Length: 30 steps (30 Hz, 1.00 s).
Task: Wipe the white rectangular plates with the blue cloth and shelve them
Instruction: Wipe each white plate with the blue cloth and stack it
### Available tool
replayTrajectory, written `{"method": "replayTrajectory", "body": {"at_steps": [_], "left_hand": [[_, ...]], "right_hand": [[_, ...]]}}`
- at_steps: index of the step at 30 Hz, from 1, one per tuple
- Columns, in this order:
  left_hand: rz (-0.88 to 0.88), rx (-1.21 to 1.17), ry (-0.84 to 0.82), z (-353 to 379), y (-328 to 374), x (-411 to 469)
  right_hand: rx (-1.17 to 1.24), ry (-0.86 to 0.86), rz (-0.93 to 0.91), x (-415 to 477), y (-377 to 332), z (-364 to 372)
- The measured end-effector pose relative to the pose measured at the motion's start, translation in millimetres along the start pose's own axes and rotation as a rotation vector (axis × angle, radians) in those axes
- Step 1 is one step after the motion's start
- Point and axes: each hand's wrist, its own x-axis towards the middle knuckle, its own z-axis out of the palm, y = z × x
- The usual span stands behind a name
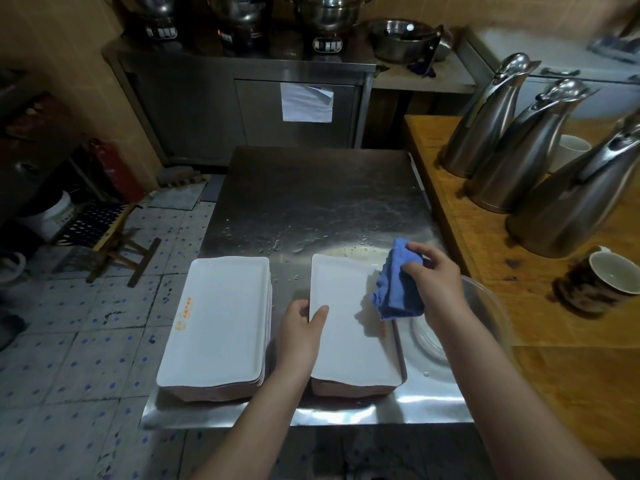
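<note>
Two piles of white rectangular plates sit on the steel table (322, 199). The left stack (216, 323) has several plates and orange print along its left rim. On the right pile, the top plate (346, 337) is pinched at its left edge by my left hand (301, 327), thumb on top. My right hand (438, 282) grips the bunched blue cloth (398, 282) over the plate's far right part; the cloth hangs just above the surface and casts a shadow.
A clear glass bowl (485, 317) sits right of the plates, partly under my right arm. The wooden counter (485, 292) on the right carries three steel jugs (512, 147) and a dark mug (595, 282). Water drops dot the table. A stool (107, 233) stands on the tiled floor at left.
</note>
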Motion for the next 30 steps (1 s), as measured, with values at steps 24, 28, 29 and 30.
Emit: {"method": "replayTrajectory", "body": {"at_steps": [24,28,29,30], "left_hand": [[0.044,-0.034,-0.027,16,-25,17],[-0.01,-0.024,-0.076,12,-31,24],[-0.017,-0.032,-0.07,10,-31,26],[-0.015,-0.049,-0.06,8,-29,29]], "right_hand": [[0.365,-0.283,0.391,-12,22,3],[0.315,-0.277,0.384,-8,27,-3],[0.308,-0.288,0.383,-7,26,-6],[0.305,-0.295,0.381,-6,24,-8]]}}
